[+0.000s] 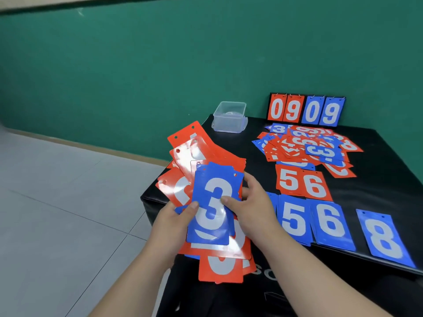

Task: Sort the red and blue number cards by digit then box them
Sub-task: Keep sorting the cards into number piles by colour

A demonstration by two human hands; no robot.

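**Soft, even light; glare on the glossy cards**

The light is bright and diffuse, its source out of view, and no hard shadows fall. White glare streaks the held cards [212, 213] just above and just below where the left hand [174, 220] and right hand [254, 202] grip them, washing out parts of the digits. Beyond the grip, the black table [377, 161] shows a faint sheen and the loose pile [306, 147] looks soft and smeared. Far up and left of the grip, wide-angle distortion bends the green wall [114, 76] along its top edge.

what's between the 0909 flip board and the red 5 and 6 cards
Head view: a jumbled heap of red and blue cards fills the stretch from the flip board to the red 5 and red 6.
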